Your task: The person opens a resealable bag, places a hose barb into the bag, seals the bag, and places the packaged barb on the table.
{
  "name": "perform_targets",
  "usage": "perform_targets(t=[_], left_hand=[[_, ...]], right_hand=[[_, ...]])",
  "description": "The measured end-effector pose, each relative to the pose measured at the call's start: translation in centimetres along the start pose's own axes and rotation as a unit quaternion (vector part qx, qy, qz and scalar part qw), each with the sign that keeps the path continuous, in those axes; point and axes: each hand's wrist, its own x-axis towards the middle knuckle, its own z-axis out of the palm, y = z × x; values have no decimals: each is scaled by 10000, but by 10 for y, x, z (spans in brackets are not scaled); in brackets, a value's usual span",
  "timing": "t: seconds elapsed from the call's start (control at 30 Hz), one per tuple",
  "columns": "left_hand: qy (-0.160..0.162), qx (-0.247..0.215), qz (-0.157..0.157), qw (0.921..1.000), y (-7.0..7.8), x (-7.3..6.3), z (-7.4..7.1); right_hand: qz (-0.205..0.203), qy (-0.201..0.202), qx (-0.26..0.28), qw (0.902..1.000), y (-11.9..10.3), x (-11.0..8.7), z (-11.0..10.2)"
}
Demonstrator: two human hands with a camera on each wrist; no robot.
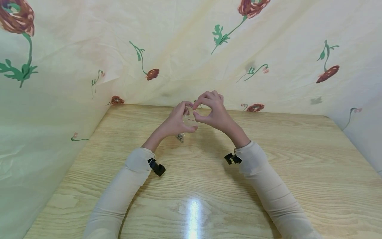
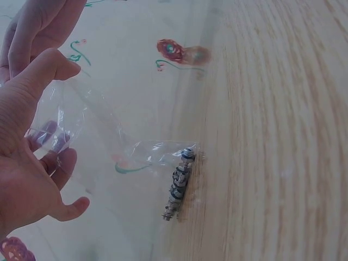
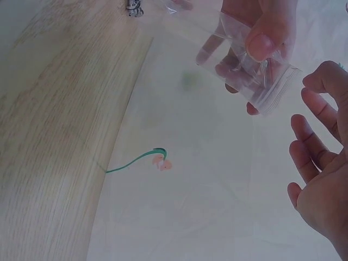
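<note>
My left hand (image 1: 180, 120) holds a clear plastic zip bag (image 3: 212, 27) near its zip end, and in the right wrist view the thumb lies against the plastic with fingers behind it. Small silver and dark metal-looking pieces (image 2: 178, 185) are gathered in the bag's hanging lower end; their exact kind is too blurred to tell. Facing the zip end, my right hand (image 1: 215, 111) has its thumb and index fingertips apart and bent toward each other. Nothing shows between them. In the right wrist view, the right fingers (image 3: 312, 128) are spread beside the bag's zip edge.
Both hands are raised over the far part of a light wood-grain table (image 1: 191, 179). A pale cloth (image 1: 179, 43) with red flowers hangs behind the table and along its left side. Dark camera mounts sit at both cuffs.
</note>
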Motion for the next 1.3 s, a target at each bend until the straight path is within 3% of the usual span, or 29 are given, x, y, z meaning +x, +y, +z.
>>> perform_targets(t=[0.4, 0.7, 1.3], left_hand=[[79, 37, 80, 9999, -2, 0, 0], [66, -82, -93, 9999, -2, 0, 0], [112, -189, -137, 9997, -2, -1, -2]], right_hand=[[-58, 15, -9, 10000, -1, 0, -3], [-72, 51, -31, 10000, 0, 0, -9], [-79, -294, -134, 9994, -1, -13, -14]])
